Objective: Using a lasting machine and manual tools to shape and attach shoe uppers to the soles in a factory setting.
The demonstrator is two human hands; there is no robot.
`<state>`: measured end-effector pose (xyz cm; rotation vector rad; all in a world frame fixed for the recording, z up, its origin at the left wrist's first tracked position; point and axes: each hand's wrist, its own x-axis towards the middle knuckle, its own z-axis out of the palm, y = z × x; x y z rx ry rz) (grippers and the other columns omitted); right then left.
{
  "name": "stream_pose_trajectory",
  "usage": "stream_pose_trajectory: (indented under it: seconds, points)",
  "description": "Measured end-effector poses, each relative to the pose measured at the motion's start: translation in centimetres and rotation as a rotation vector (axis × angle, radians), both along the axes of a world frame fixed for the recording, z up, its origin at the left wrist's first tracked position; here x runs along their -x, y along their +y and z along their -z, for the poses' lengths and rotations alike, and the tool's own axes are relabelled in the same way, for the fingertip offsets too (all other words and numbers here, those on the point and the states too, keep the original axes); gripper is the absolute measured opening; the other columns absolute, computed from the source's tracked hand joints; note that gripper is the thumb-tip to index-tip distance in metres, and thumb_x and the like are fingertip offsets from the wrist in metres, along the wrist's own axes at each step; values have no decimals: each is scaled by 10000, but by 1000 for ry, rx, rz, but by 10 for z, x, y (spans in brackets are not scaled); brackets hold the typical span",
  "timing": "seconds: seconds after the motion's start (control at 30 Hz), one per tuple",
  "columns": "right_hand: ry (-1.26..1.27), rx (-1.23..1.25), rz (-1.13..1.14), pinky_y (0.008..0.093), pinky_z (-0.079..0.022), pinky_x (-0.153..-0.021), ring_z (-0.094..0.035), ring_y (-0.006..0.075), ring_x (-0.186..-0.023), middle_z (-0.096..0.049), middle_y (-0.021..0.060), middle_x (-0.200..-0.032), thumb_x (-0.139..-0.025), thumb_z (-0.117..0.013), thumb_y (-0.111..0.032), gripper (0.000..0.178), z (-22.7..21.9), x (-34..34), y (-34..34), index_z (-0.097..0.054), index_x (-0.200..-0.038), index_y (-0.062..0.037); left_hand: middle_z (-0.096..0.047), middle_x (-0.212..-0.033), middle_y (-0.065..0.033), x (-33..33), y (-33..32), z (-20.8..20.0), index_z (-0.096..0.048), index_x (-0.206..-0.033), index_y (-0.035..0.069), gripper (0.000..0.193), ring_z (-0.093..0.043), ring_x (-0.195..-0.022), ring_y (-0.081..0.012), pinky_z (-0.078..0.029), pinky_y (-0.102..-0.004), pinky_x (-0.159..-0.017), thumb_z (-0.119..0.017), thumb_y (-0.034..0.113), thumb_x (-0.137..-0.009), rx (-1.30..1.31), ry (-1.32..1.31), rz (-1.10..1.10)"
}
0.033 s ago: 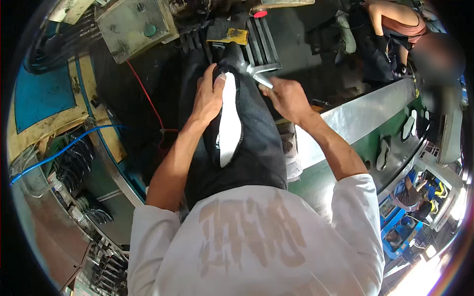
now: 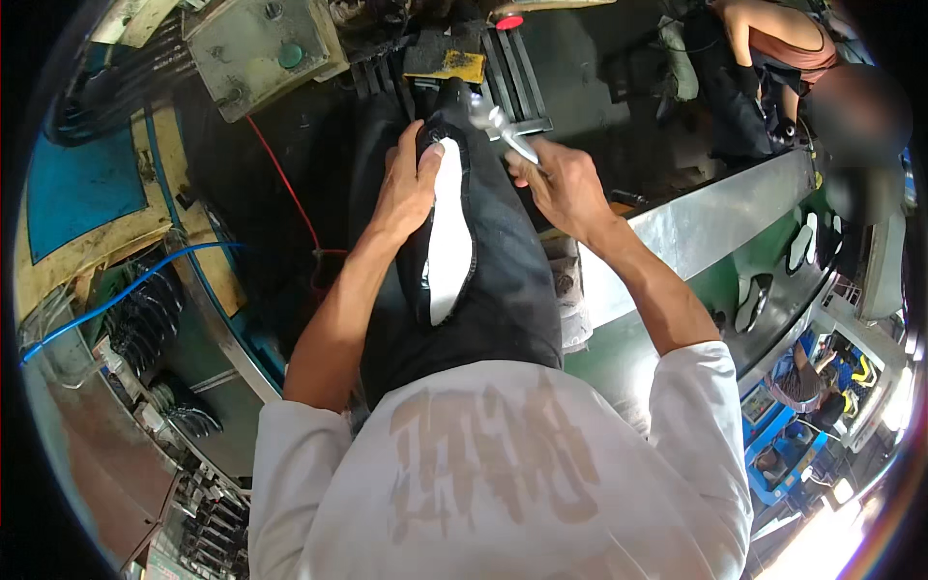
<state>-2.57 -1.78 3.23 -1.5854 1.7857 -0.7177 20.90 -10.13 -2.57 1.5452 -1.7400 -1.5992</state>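
Note:
A black shoe upper with a white sole-shaped bottom (image 2: 449, 237) lies bottom up along my thigh, its far end by my knee. My left hand (image 2: 407, 188) is closed round the far part of it, thumb on the white surface and fingers over the dark side. Just right of that end, my right hand (image 2: 564, 184) grips the handle of a silver metal hand tool (image 2: 520, 145). The tool's head is smeared by motion and stands beside the shoe's far end; whether they touch I cannot tell.
A metal-edged bench (image 2: 720, 224) with a green surface runs at my right, carrying white-bottomed shoe parts (image 2: 753, 302). Racks of black shoe-shaped pieces (image 2: 145, 324) and a blue hose (image 2: 135, 280) are left. A grey control box (image 2: 256, 58) stands ahead. Another person (image 2: 773, 48) sits far right.
The tool's head has shifted slightly up and left, and its angle has changed in my right hand. My left hand and the shoe are nearly still. A shoe part on the bench looks different.

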Motion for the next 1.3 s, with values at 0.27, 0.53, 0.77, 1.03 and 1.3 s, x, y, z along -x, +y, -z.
stream_pose_trajectory:
  seconds: [0.27, 0.53, 0.77, 1.03, 1.3]
  points:
    - [269, -72, -263, 551, -530, -684, -672, 502, -766, -640, 262, -713, -1053, -689, -267, 327, -17, -23, -18, -645, -939, 37, -382, -1681, -233, -19, -6, -2, -138, -1740, 45, 950, -382, -1553, -303, -314, -416, -1268, -737, 294, -1045, -133, 102, 165]
    - [310, -94, -221, 555, -560, -666, -692, 499, -739, -658, 274, -718, -1076, -657, -293, 355, -6, -26, -20, -644, -931, 30, -320, -1702, -297, -21, -2, 11, -185, -1731, 69, 1004, -335, -1590, -414, -317, -451, -1285, -796, 299, -969, -59, 118, 136]
    - [304, -193, -280, 494, -578, -674, -693, 494, -754, -675, 265, -734, -1070, -672, -200, 243, -12, -37, -19, -657, -1015, 35, -304, -1702, -306, -22, 7, 9, -148, -1738, 56, 1035, -317, -1601, -418, -329, -455, -1284, -801, 299, -972, -118, 129, 107]
    - [-30, 155, -107, 566, -580, -669, -715, 495, -749, -682, 287, -742, -1089, -631, -332, 388, 1, -43, -6, -651, -951, 30, -352, -1685, -349, -20, 13, 6, -237, -1657, -114, 991, -370, -1584, -420, -297, -442, -1301, -794, 314, -958, 77, 65, 93]
    - [285, -155, -143, 529, -579, -707, -721, 473, -729, -715, 297, -798, -1088, -625, -408, 498, 34, -21, 9, -688, -885, 43, -325, -1663, -404, -54, 98, -76, -236, -1678, -78, 885, -349, -1552, -531, -317, -498, -1279, -693, 345, -1049, 54, -366, 233]
